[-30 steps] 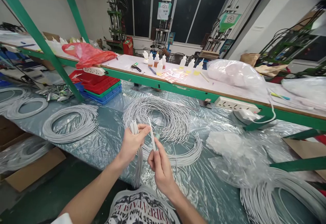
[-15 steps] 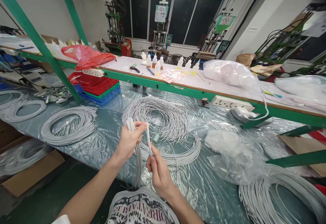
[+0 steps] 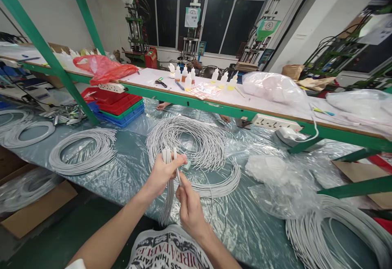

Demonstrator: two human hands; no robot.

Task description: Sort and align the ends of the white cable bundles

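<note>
My left hand (image 3: 161, 174) is wrapped round a bundle of grey cables (image 3: 167, 203) whose cut ends stick up above the fist. The rest of the bundle hangs down towards my lap. Between my hands a short separate cable length (image 3: 177, 172) stands nearly upright, its top by my left thumb. My right hand (image 3: 189, 203) pinches that length lower down. Just behind my hands lies a large coil of grey cable (image 3: 208, 142), with a smaller curved bunch of cables (image 3: 226, 185) in front of it. A small pale green block (image 3: 187, 165) sits beside my left thumb.
Other cable coils lie at left (image 3: 82, 150) and lower right (image 3: 333, 228). Crumpled clear plastic bags (image 3: 284, 183) are on the right. A green-framed shelf (image 3: 196, 107) crosses ahead, bearing bottles (image 3: 188, 79). Stacked trays (image 3: 119, 110) stand left; another person's hand (image 3: 163, 105) shows under the shelf.
My left hand has shifted slightly right and down, bringing the bundle closer to the separate length, with its thumb now across it. Another person's hands have appeared beneath the shelf.
</note>
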